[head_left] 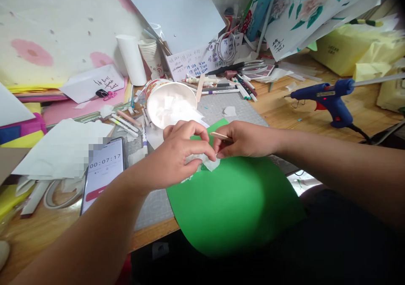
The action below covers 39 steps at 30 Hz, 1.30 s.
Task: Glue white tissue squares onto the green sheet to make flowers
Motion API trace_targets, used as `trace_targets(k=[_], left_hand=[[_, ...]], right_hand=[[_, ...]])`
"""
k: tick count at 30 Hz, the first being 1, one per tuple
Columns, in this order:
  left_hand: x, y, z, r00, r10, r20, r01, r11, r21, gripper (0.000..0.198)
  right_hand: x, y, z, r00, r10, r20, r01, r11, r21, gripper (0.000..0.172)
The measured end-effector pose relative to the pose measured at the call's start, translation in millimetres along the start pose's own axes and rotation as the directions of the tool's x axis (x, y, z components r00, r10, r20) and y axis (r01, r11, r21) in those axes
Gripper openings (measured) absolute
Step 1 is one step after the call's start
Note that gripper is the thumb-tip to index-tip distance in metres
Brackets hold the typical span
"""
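A sheet of green paper (228,200) lies at the table's front edge and hangs past it. Small pieces of thin white paper (211,163) lie on its upper part, partly covered by my fingers. My left hand (186,152) arches over these pieces with fingers bent and apart, its index fingertip close to my right fingertips. In my right hand (238,139), closed, is a flat wooden stick (221,137), and its fingertips touch the edge of a white piece. Whether they also pinch that piece, I cannot tell.
Behind my hands stands a paper tub (193,91) full of white scraps. A blue glue gun (329,99) rests on the right. On the left are a phone (103,175) with a running timer, a tape roll (50,196) and white sheets (60,150). Markers (243,86) lie behind.
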<state>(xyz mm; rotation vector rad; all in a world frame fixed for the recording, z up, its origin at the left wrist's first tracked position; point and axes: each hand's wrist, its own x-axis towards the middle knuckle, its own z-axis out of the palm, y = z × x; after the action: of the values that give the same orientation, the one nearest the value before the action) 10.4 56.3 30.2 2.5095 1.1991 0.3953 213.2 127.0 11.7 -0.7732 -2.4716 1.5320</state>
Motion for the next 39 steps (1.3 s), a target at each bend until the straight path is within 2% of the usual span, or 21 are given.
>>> trace_targets(k=[7,10,15,17,19,22,23,24,25,28,31,34,39], left_hand=[[3,3,7.1,0.988,0.144,-0.056,-0.133,0.977,0.167,0.033],[4,4,9.6,0.98,0.186,-0.073,-0.168,0.965,0.2,0.027],[3,3,10.7,0.987,0.151,-0.062,-0.139,0.975,0.172,0.016],[4,3,11.0,0.993,0.113,-0.037,-0.107,0.984,0.139,0.014],[4,2,11.1,0.997,0.079,0.002,-0.079,0.989,0.125,0.012],[4,2,10.2,0.999,0.029,0.033,-0.033,0.991,0.127,0.011],[4,1,9.7,0.999,0.012,0.04,-0.017,0.992,0.124,0.011],[5,1,9.2,0.999,-0.002,0.047,-0.004,0.993,0.116,0.011],[5,1,8.8,0.999,-0.011,0.051,0.005,0.994,0.106,0.012],[6,1,8.0,0.998,-0.025,0.061,0.02,0.996,0.085,0.014],[7,0,7.6,0.998,-0.031,0.058,0.027,0.997,0.073,0.014],[6,-2,7.5,0.996,-0.044,0.08,0.039,0.998,0.059,0.014],[6,-3,8.3,0.992,-0.057,0.115,0.048,0.995,0.082,0.013]], right_hand=[[-3,0,-9,0.997,0.023,0.079,-0.03,0.995,0.09,0.005],[-4,-1,-11,0.993,0.056,0.103,-0.063,0.995,0.075,0.005],[-3,-4,-12,0.994,0.084,0.063,-0.083,0.996,-0.018,0.003],[-6,-6,-12,0.998,0.052,-0.046,-0.051,0.999,0.012,0.011],[-12,-7,-10,0.967,0.003,-0.256,0.013,0.998,0.061,0.026],[-24,-10,2,0.812,-0.053,-0.581,0.099,0.994,0.048,0.045],[-28,-10,8,0.773,-0.057,-0.632,0.112,0.993,0.048,0.046],[-31,-11,15,0.757,-0.047,-0.652,0.125,0.989,0.074,0.044],[-33,-11,21,0.76,-0.032,-0.649,0.144,0.982,0.12,0.04],[-34,-8,36,0.81,0.008,-0.586,0.183,0.947,0.265,0.024],[-31,-3,40,0.808,0.05,-0.587,0.192,0.919,0.344,0.018],[-26,0,38,0.817,0.053,-0.574,0.186,0.918,0.35,0.017],[-22,2,37,0.861,0.012,-0.508,0.148,0.95,0.274,0.017]])
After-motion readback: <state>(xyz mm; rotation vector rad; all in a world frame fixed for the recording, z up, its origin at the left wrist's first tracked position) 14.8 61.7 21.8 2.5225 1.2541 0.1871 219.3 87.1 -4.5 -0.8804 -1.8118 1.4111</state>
